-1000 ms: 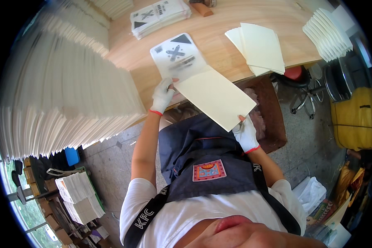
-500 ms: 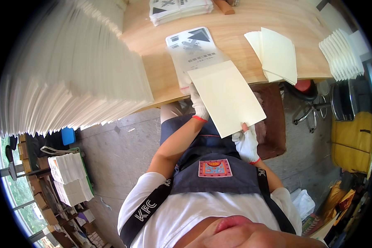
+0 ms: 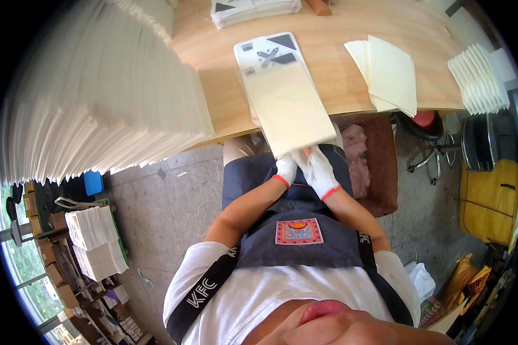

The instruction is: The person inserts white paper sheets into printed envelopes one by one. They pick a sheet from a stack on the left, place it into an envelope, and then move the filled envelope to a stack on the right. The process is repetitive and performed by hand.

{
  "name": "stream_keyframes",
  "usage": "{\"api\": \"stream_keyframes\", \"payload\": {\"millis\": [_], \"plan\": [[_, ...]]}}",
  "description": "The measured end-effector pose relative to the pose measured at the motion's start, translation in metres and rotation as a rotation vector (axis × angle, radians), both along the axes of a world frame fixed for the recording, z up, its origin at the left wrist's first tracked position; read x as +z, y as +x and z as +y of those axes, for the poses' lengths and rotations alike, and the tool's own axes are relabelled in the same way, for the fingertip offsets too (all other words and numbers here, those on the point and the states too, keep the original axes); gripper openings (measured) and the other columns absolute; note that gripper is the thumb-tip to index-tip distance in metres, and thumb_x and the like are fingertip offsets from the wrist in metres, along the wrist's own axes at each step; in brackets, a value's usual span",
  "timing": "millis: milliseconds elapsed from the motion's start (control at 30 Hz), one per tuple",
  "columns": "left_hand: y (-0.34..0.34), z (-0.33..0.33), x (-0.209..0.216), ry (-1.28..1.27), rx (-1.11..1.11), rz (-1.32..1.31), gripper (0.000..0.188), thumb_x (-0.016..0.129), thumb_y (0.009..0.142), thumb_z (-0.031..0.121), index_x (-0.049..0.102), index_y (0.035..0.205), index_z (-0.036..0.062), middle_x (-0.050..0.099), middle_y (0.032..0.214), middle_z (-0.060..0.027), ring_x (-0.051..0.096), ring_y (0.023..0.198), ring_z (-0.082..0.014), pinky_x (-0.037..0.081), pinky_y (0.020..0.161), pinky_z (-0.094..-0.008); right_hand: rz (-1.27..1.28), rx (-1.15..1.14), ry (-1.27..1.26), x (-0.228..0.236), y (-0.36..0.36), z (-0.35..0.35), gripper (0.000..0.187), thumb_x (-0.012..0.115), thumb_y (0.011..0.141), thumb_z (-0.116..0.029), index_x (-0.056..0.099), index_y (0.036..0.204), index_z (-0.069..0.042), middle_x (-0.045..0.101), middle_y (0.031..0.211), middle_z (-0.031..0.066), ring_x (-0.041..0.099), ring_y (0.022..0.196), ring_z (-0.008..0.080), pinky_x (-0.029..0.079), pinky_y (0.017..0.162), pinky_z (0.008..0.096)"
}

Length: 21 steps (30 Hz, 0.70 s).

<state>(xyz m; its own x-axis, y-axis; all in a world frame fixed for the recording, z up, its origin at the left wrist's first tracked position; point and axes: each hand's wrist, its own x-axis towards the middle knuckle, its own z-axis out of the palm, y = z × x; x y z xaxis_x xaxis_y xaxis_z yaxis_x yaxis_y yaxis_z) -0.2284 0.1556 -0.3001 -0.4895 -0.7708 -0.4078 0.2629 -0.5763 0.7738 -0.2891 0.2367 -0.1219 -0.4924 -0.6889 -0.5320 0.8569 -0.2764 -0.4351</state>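
A cream pad of paper [image 3: 293,109] reaches from the table edge out over my lap, its near end tilted toward me. At its far end it overlaps a clear plastic bag with dark printing [image 3: 267,43] that lies flat on the table; how much of the pad is inside the bag I cannot tell. My left hand [image 3: 286,168], in a white glove with a red cuff, grips the pad's near edge at the left. Beside it, my right hand [image 3: 319,171], gloved alike with a bare thumb tip showing, pinches the same edge.
Tall stacks of white packets [image 3: 115,109] crowd the table's left. At the back sits a pile of printed bags [image 3: 253,12] beside a brown block [image 3: 318,7]. To the right are loose cream pads [image 3: 391,77] and a fanned row of them [image 3: 479,80]. Below stands a brown bin [image 3: 380,167].
The pad has moved left and away from me, over the printed bag, and turned to line up with it. My left hand has come back from the bag to the near edge; my right hand moved left.
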Motion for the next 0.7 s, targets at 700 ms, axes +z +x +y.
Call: {"api": "stream_keyframes", "payload": {"millis": [700], "plan": [[0.072, -0.059, 0.18, -0.116, -0.326, -0.351, 0.021, 0.052, 0.09, 0.02, 0.057, 0.095, 0.0004, 0.063, 0.085, -0.0078, 0.063, 0.073, -0.0165, 0.052, 0.064, -0.0254, 1.849, 0.932, 0.203, 0.039, -0.017, -0.06, 0.016, 0.052, 0.083, -0.024, 0.051, 0.089, -0.009, 0.062, 0.066, 0.0098, 0.061, 0.059, 0.0278, 0.046, 0.05, 0.0407]]}}
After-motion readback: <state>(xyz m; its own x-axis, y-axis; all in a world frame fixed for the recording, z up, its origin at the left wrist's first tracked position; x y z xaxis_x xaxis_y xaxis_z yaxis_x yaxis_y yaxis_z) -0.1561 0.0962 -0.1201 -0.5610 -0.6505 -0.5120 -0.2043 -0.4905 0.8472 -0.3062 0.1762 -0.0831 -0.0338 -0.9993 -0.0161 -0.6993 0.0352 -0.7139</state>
